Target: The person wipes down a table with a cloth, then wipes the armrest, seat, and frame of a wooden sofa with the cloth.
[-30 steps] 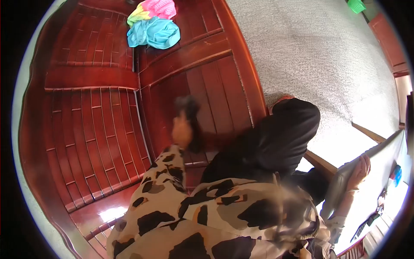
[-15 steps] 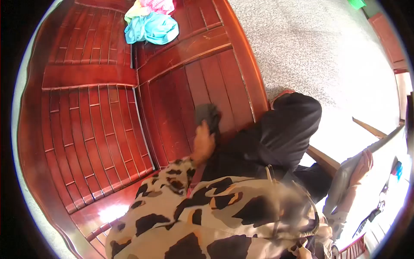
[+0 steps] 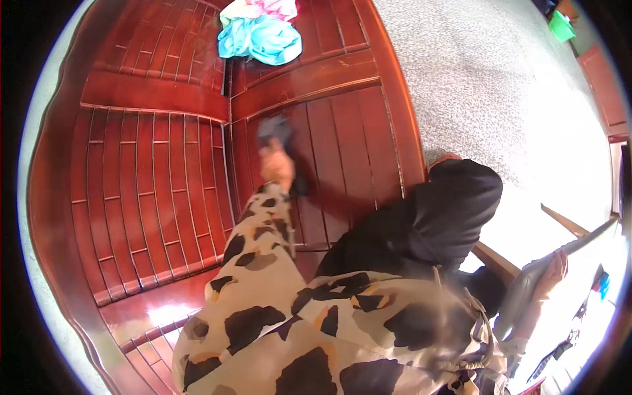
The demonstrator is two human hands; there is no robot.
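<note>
My left hand (image 3: 277,166), slightly blurred, is closed on a dark grey cloth (image 3: 274,128). It rests against the slatted seat of a red-brown wooden bench (image 3: 352,131), close to where the seat meets the backrest. Part of the cloth sticks out past the fingertips, and a dark edge shows beside the wrist. A loose patterned sleeve (image 3: 253,253) covers that arm. I do not see my right hand.
A crumpled turquoise cloth (image 3: 263,41) lies farther along the seat, against pink and pale yellow fabric (image 3: 275,8). The slatted backrest (image 3: 155,197) rises at left. My dark-trousered leg (image 3: 454,204) is by the seat's front edge. A green container (image 3: 561,26) stands on the speckled floor (image 3: 461,85).
My left hand has moved forward and left over the seat with the grey cloth, toward the backrest, and the arm is stretched out farther. The view has shifted slightly.
</note>
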